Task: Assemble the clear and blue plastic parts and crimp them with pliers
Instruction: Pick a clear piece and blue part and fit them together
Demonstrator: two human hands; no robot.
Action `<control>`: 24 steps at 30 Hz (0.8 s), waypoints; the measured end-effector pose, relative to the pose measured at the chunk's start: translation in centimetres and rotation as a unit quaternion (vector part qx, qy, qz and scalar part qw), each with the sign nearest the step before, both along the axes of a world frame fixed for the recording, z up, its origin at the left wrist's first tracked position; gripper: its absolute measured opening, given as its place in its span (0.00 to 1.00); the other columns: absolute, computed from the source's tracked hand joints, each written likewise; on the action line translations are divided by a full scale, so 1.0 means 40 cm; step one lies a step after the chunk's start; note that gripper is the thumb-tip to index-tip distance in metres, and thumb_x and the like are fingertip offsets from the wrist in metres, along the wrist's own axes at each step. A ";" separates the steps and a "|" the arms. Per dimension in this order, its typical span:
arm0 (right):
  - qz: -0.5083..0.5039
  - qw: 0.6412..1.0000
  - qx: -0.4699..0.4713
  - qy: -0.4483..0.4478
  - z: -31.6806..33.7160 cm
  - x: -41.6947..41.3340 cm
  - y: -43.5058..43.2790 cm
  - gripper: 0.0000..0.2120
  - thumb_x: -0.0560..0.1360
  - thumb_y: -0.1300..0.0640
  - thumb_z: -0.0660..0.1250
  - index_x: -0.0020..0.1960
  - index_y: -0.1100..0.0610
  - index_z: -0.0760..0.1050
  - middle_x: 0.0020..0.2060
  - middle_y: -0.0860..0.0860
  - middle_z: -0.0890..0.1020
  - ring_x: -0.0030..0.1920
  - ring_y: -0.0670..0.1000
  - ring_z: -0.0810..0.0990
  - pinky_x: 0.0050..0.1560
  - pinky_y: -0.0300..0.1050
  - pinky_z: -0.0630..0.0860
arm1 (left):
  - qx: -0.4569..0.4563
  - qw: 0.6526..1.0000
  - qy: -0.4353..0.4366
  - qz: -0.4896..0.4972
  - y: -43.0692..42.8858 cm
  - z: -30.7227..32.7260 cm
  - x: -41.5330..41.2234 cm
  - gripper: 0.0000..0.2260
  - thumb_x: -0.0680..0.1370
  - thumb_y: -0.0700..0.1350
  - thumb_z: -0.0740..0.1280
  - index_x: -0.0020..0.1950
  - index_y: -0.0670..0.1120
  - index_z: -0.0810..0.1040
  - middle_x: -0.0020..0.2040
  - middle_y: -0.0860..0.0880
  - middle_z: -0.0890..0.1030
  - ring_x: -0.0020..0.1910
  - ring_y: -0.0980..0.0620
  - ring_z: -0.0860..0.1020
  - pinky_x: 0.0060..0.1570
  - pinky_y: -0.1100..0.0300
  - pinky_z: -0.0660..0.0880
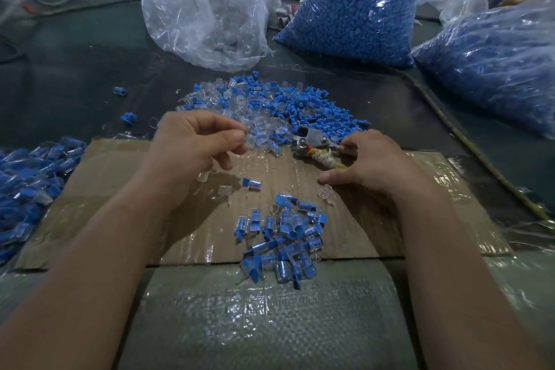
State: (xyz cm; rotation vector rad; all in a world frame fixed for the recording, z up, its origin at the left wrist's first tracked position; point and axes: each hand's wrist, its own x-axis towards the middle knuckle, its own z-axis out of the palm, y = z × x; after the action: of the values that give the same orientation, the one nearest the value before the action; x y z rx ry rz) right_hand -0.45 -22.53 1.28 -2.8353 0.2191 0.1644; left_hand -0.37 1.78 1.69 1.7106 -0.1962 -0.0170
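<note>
One slack pinch could drop a part back into the loose parts heap at the far edge of the cardboard sheet. The left hand hovers beside it, raised, thumb meeting forefinger, its catch impossible to tell; the right hand curls loosely over the pliers, also at that far edge.

Blue and clear parts lie heaped on brown cardboard beside blue-filled bags.
</note>
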 end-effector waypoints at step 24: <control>-0.001 1.000 0.004 -0.002 0.000 0.005 -0.002 0.32 0.61 0.36 0.73 0.59 0.52 0.72 0.50 0.49 0.70 0.50 0.49 0.67 0.46 0.44 0.64 | 0.302 0.949 -0.067 0.064 -0.003 -0.033 0.012 0.07 0.72 0.41 0.72 0.37 0.52 0.79 0.34 0.60 0.76 0.35 0.65 0.74 0.41 0.68 0.68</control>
State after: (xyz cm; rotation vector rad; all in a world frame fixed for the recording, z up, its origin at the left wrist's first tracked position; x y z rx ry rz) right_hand -0.25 -22.61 1.28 -2.8275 0.2186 0.1593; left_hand 0.12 1.65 0.37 2.3377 -0.1912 0.1512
